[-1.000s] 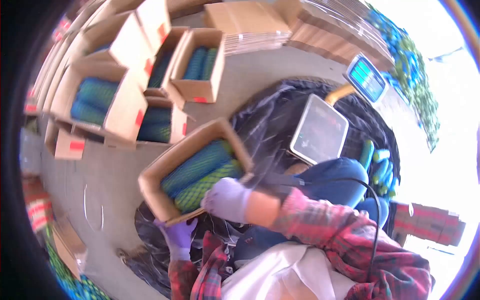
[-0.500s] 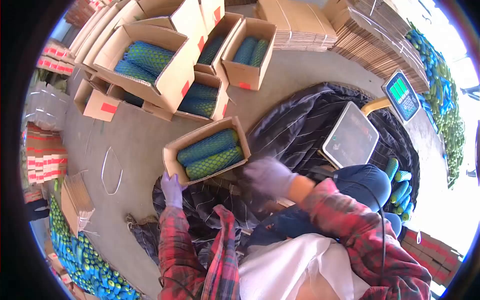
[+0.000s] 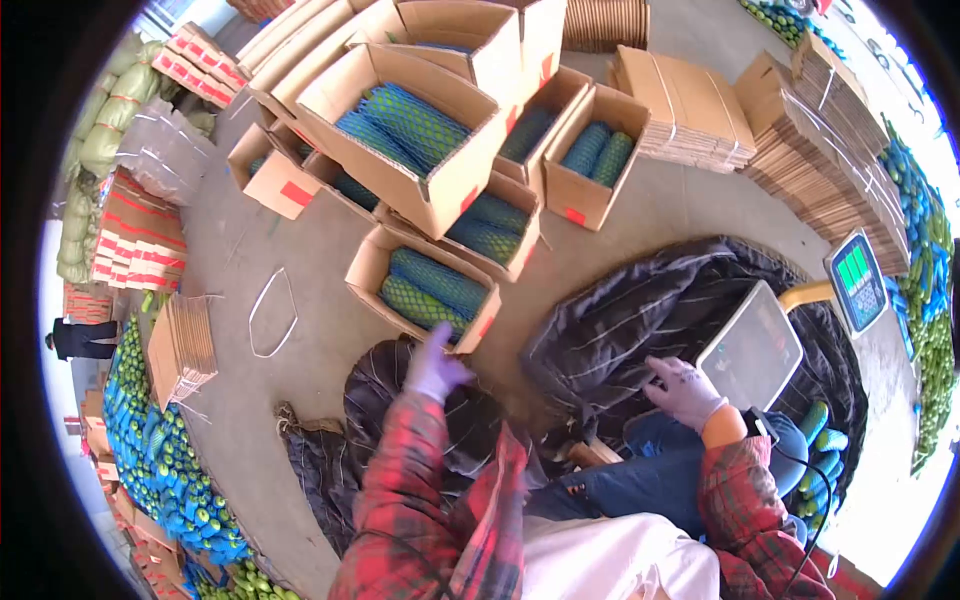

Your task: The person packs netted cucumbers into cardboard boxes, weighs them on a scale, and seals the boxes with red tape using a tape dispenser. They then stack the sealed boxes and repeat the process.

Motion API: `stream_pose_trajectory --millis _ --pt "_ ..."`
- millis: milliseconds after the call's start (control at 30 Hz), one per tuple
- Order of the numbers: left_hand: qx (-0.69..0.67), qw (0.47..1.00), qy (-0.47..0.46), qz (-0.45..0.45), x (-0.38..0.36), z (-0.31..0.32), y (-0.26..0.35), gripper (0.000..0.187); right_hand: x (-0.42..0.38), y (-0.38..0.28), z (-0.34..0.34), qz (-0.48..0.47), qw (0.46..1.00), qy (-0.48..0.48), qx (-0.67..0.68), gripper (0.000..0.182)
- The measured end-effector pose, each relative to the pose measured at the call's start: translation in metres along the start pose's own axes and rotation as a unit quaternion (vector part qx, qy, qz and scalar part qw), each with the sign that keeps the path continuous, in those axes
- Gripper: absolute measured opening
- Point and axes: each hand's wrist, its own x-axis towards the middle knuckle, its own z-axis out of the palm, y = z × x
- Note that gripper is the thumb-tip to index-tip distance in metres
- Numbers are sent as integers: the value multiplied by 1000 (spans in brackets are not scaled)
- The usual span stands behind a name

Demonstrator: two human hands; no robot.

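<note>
I judge the box (image 3: 368, 258) stiff but weighty; grip opposite walls. Left hand (image 3: 437, 368) spreads at its rim, hold unclear; right hand (image 3: 685, 392) half-curled, empty.

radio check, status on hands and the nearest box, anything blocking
Left hand at near edge of nearest box, contact unclear. Right hand empty, beside scale. Box holds netted green produce. Another box close behind.

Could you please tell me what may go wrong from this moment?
The left hand is at the rim of the nearest box and might knock it askew. The right hand, close to the scale, could bump it. The large upper box seems to rest on others and might slip if jostled.
</note>
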Motion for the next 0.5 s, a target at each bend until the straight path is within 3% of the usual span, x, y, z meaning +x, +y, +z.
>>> stream_pose_trajectory --millis 33,67,167,267,333,400,433,500 --pt "-47 998 -26 -14 10 2 -34 58 0 -3 -1 4 1000 -14 -11 50" --pt "-266 957 -17 -114 14 10 -44 61 0 -6 -4 14 1000 -20 -10 50" --pt "-452 892 14 -13 38 8 -63 54 0 -9 -9 35 999 -30 -6 50" --pt "-366 924 30 105 4 13 -77 48 -6 2 -9 26 999 -1 -19 50" --pt "-372 923 77 67 -18 14 -72 39 1 -3 -16 74 997 -38 -2 53" --pt "-413 907 62 64 2 -7 -77 40 2 5 -13 89 995 -48 2 57" --pt "-297 938 95 153 13 -10 -71 44 1 4 -13 92 995 -43 -2 57" --pt "-188 954 115 202 40 -29 -45 48 0 -1 -18 84 995 -57 7 56"
